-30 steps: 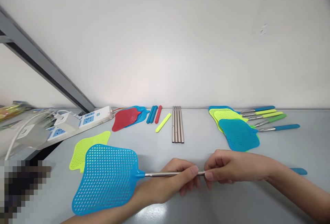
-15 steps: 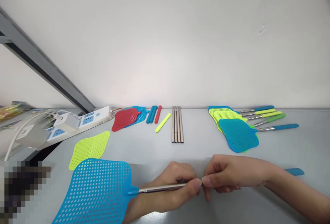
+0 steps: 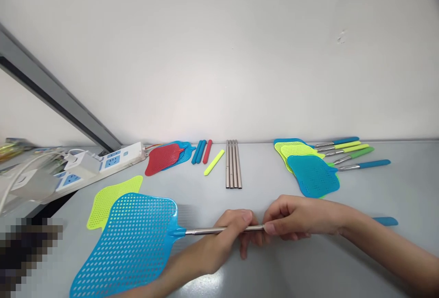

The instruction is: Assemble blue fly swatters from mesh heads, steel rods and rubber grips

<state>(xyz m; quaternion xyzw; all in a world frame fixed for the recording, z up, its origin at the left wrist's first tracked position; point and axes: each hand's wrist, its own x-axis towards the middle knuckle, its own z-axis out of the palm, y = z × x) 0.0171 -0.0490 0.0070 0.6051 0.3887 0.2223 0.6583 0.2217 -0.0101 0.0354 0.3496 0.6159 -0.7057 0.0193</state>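
A blue fly swatter head with a perforated face is joined to a thin metal rod, which lies roughly level above the table. My left hand is closed around the rod near its middle. At the rod's right end, my right hand pinches the tip between thumb and fingers. No grip covers the rod where it shows; its very end is hidden by the right fingers. A blue handle grip lies on the table behind my right forearm, partly covered by it.
Several metal rods lie side by side at centre back. Left of them are a yellow grip, a red grip and blue grips. Red and yellow swatter heads lie left; handled swatters overlap right. A power strip stands left.
My left hand has shifted left along the rod, baring more of it near the right end. The swatter and both hands sit slightly higher in view. My right hand keeps its pinch.
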